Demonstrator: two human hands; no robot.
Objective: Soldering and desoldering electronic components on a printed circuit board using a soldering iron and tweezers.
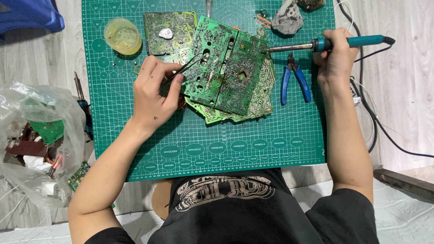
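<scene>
Right hand [335,53] clenched on soldering iron [325,44], shaft pointing left onto circuit board [224,68]; left hand [153,92] pinching tweezers [183,68], tips aimed right.

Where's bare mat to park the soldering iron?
Free: the near strip of the green cutting mat, below the stacked circuit boards, between the forearms. Also the left band under the yellow dish.

Crowded: mat centre and far edge, with boards, grey lump and blue cutters by the right hand; left hand holds tweezers.
</scene>
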